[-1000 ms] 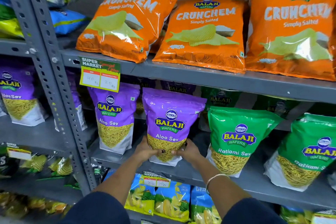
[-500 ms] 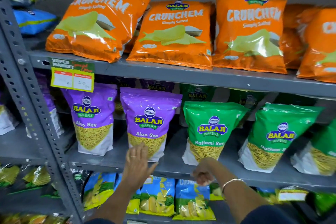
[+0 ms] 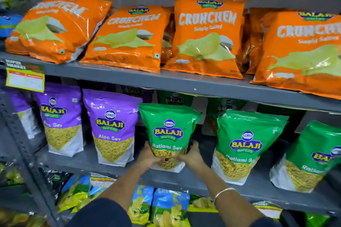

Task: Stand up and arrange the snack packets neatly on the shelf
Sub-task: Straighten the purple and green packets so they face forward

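A green Ratlami Sev packet (image 3: 168, 127) stands upright on the middle grey shelf (image 3: 184, 180). My left hand (image 3: 148, 156) grips its lower left side and my right hand (image 3: 191, 155) grips its lower right side. To its left stand two purple Aloo Sev packets (image 3: 112, 127) (image 3: 60, 118), upright. To its right stand two more green Ratlami Sev packets (image 3: 243, 143) (image 3: 317, 156), the far one leaning. More purple and green packets sit behind in shadow.
Orange Crunchem chip bags (image 3: 206, 37) lean along the top shelf (image 3: 184, 83). Blue and yellow chip bags (image 3: 169, 206) fill the shelf below. A perforated grey upright (image 3: 22, 145) and a yellow-green price tag (image 3: 25, 77) are at the left.
Both hands let go of the purple Aloo Sev packet, moved right, and now grip the green Ratlami Sev packet. The camera view shifted right.
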A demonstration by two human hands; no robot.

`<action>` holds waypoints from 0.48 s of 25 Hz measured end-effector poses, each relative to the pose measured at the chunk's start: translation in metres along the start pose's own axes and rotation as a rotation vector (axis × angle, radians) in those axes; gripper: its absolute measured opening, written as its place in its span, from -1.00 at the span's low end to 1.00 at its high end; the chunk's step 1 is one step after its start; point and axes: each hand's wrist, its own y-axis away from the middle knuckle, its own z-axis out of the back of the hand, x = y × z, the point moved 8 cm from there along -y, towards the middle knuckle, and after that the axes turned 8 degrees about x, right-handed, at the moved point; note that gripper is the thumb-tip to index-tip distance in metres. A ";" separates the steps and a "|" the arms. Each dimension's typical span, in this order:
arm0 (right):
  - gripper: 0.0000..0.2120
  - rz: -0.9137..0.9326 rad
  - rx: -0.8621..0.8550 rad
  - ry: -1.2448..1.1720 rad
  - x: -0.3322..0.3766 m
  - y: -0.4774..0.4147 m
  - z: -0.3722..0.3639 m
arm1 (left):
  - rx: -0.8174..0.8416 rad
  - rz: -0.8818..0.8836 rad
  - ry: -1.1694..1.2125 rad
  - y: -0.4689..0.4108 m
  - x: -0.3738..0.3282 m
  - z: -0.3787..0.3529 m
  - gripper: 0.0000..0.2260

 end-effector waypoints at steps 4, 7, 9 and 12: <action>-0.32 0.483 -0.513 0.599 0.131 0.048 0.042 | 0.066 0.021 0.091 0.002 0.002 -0.006 -0.06; -0.57 0.490 -0.218 1.133 0.187 0.029 -0.003 | 0.055 0.023 0.058 0.003 -0.001 -0.004 -0.04; -0.66 0.357 -0.079 1.173 0.193 0.014 -0.015 | 0.046 0.027 0.030 0.003 -0.002 -0.004 -0.15; -0.69 0.279 -0.136 1.143 0.194 0.009 -0.008 | 0.086 0.022 0.069 0.004 -0.001 -0.005 -0.10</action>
